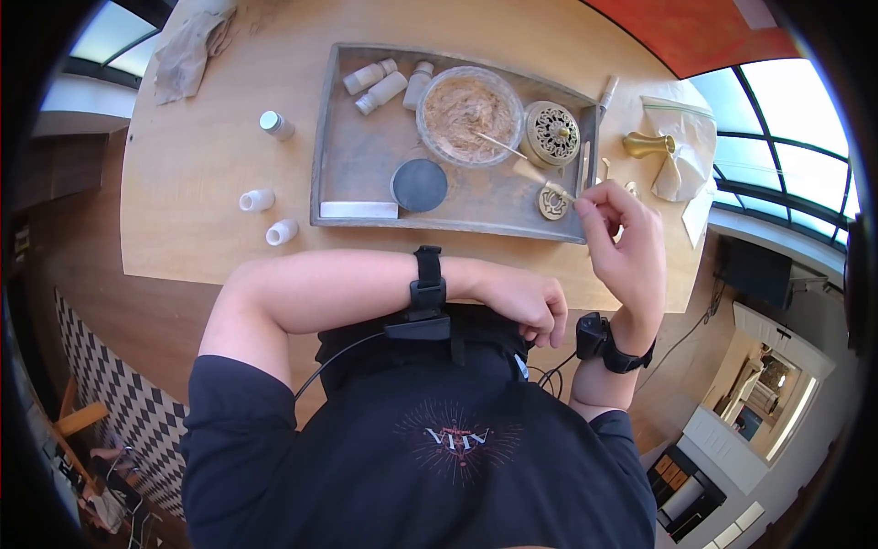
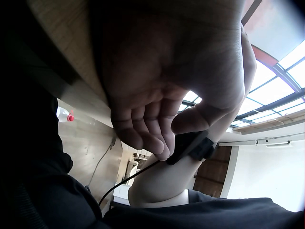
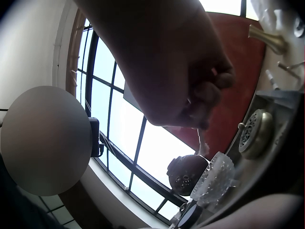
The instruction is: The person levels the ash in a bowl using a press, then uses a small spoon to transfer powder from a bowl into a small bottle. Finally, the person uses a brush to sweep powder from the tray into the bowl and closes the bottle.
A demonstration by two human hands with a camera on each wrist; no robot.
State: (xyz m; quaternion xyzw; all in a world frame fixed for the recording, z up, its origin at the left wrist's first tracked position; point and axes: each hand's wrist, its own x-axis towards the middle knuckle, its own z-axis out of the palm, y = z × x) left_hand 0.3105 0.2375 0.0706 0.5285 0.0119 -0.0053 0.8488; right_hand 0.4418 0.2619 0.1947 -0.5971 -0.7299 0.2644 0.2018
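Probably the slim, pale-bristled brush (image 1: 533, 174), pinched by the right hand (image 1: 631, 240), needed light strokes; the left hand (image 1: 523, 297) curled loosely, empty.

Black-and-white checkered rug (image 1: 119, 393); broad gridded windows (image 1: 773, 114)

Pale wood table (image 1: 201, 165), big greyish tray (image 1: 343, 169) in the middle. Three little white bottles (image 1: 257, 199) off to its left plus a crumpled cloth (image 1: 186, 66), then a brass vase (image 1: 647, 145) and plastic bag (image 1: 690, 145) on the right.
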